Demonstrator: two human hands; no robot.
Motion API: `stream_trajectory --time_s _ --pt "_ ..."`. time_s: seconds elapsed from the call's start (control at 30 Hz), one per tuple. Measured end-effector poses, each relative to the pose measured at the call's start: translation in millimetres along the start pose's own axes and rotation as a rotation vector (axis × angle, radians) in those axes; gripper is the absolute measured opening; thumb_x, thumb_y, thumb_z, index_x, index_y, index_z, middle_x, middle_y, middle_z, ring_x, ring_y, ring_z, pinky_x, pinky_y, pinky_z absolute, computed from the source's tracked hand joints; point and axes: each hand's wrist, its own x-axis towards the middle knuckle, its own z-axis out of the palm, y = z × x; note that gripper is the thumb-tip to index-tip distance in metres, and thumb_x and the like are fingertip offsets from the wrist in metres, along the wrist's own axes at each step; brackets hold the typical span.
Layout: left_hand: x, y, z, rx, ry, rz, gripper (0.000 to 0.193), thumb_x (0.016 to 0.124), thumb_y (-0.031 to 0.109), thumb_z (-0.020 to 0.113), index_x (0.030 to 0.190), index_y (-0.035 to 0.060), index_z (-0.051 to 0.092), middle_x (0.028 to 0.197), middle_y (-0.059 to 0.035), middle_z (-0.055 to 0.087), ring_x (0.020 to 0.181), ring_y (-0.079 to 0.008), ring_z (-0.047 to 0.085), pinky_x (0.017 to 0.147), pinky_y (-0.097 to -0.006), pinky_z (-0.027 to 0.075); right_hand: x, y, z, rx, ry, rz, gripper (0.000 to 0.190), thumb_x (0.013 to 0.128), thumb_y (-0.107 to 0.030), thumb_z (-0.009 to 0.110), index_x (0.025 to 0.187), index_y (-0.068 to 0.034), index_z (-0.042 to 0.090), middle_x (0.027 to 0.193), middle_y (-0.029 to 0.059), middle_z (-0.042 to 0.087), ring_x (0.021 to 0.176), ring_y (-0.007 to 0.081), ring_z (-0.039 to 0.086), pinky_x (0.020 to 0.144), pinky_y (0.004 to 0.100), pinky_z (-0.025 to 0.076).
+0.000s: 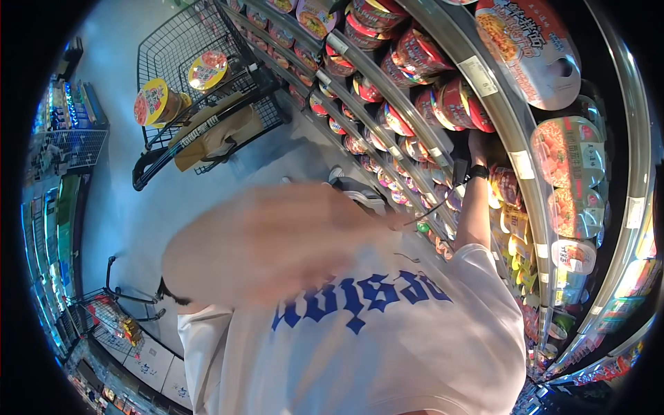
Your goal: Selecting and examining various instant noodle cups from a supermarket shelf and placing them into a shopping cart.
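My right arm reaches into the shelving on the right, with a black band and small device (469, 173) on the wrist. My right hand (476, 145) is mostly in shadow beneath red instant noodle bowls (459, 104) stacked on their side; its fingers are hidden. Across my chest, my bent left arm is strongly blurred. My left hand (381, 225) ends near a thin dark cord (433, 208) that runs to the wrist device; whether it grips the cord is unclear.
A black wire shopping cart (202, 124) stands ahead on the left, with two yellow-lidded noodle bowls (207, 71) in it. Shelf rails with price tags (478, 75) curve along the right. Another cart (111, 316) sits behind at left. Packaged noodles (569, 150) fill an upper shelf.
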Motion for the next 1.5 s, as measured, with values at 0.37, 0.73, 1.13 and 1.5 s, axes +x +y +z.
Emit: stream_trajectory --time_s 0.37,0.73,1.13,1.5 --pt "-104.0 -88.6 21.9 0.147 0.433 -0.859 0.043 0.102 0.014 0.059 0.144 0.0078 0.052 0.116 -0.0093 0.065 0.107 -0.0194 0.062 0.094 -0.0335 0.049 14.9 -10.8 -4.7 0.049 0.186 -0.101 0.057 0.100 -0.051 0.045 0.132 -0.007 0.061 0.130 0.0228 0.064 0.128 0.0370 0.056 0.107 0.0436 0.043" --pt "-117.5 -100.3 25.3 0.052 0.433 -1.091 0.047 0.103 0.035 0.060 0.141 0.0086 0.054 0.112 -0.0100 0.063 0.102 -0.0191 0.062 0.089 -0.0313 0.050 10.1 -2.4 -9.5 0.069 0.213 -0.112 0.055 0.099 -0.049 0.048 0.133 -0.007 0.061 0.130 0.0233 0.064 0.128 0.0386 0.056 0.107 0.0445 0.043" --pt "-121.1 -115.1 14.3 0.024 0.312 -1.107 0.050 0.103 0.037 0.059 0.143 0.0077 0.053 0.114 -0.0129 0.064 0.105 -0.0210 0.062 0.089 -0.0323 0.051 16.8 -7.1 -9.0 0.060 0.267 -0.155 0.054 0.097 -0.046 0.050 0.133 -0.007 0.061 0.130 0.0238 0.064 0.128 0.0403 0.055 0.107 0.0456 0.043" --pt "-148.5 -154.7 4.1 -0.053 0.237 -0.978 0.045 0.104 0.029 0.059 0.143 0.0064 0.053 0.116 -0.0099 0.065 0.105 -0.0175 0.061 0.090 -0.0321 0.051 -2.3 -45.6 -7.5 0.044 0.126 -0.337 0.053 0.096 -0.044 0.053 0.133 -0.007 0.061 0.131 0.0243 0.064 0.128 0.0418 0.055 0.108 0.0465 0.042"
